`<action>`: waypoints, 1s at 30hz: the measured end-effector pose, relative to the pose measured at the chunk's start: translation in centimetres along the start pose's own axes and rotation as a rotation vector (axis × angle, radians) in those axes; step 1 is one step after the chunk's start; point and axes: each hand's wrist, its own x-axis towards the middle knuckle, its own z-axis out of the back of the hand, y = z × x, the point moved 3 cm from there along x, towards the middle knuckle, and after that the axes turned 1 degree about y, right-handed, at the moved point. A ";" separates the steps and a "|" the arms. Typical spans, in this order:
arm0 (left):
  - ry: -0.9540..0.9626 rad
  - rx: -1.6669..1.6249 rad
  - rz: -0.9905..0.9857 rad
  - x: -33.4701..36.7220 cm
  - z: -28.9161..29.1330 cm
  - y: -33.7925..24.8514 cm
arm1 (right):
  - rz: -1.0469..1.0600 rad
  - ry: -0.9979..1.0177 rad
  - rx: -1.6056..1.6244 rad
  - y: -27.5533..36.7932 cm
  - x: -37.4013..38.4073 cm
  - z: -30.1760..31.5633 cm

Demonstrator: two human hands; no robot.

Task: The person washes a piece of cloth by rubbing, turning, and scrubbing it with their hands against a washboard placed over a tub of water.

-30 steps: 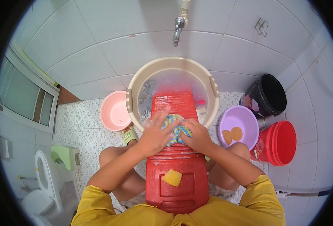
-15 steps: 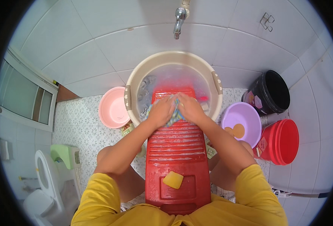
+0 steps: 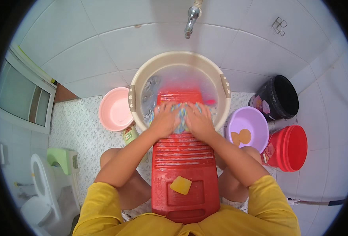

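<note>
A red washboard [image 3: 183, 157] slants from my lap into a large beige tub [image 3: 185, 56] of cloudy water, its far end under the surface. On its upper ridges lies a wet blue, green and yellow patterned cloth [image 3: 179, 125], bunched up. My left hand [image 3: 165, 119] presses on the cloth's left side, and my right hand [image 3: 198, 120] holds its right side. The fingers point away from me and are slightly blurred; their tips partly hide in the cloth. White suds streak the ridges. A yellow bar of soap [image 3: 181, 185] rests on the washboard's near flat part.
Left of the tub stand a pink basin [image 3: 116, 118] and a green package [image 3: 130, 135]. To the right are a purple basin [image 3: 256, 117] with round tan pieces, a black bucket [image 3: 269, 103] and a red bucket [image 3: 277, 149]. A tap [image 3: 191, 21] juts from the wall above.
Both hands have slid a little toward me along the washboard with the cloth and are slightly farther apart. The whole view has shifted slightly.
</note>
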 end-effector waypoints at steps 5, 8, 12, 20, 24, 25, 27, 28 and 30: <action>0.074 0.105 0.501 7.2 -1.5 3.7 | -0.424 0.251 -0.047 -4.1 7.8 -3.3; 0.061 -0.027 0.428 7.3 -2.8 4.9 | -0.601 0.339 0.018 -4.8 8.5 -3.7; 0.121 -0.164 0.115 1.6 -1.5 2.3 | -0.291 0.447 0.214 -2.6 3.5 -3.4; 0.255 0.090 -0.161 -5.9 2.8 -4.7 | 0.136 0.120 0.078 2.4 -4.9 3.6; 0.164 -0.017 -0.025 0.9 -0.2 0.3 | -0.109 0.195 -0.059 -1.5 1.3 -1.8; 0.219 -0.012 0.083 2.7 -0.5 1.5 | -0.183 0.264 -0.040 -2.0 3.3 -2.3; 0.271 -0.010 0.179 6.1 -0.4 2.1 | -0.265 0.327 -0.030 -3.3 6.1 -2.9; 0.286 -0.012 0.349 7.1 -0.2 2.4 | -0.331 0.313 -0.004 -3.7 7.2 -3.2; 0.293 -0.010 0.516 7.1 -0.8 3.5 | -0.394 0.290 0.022 -4.2 7.4 -3.1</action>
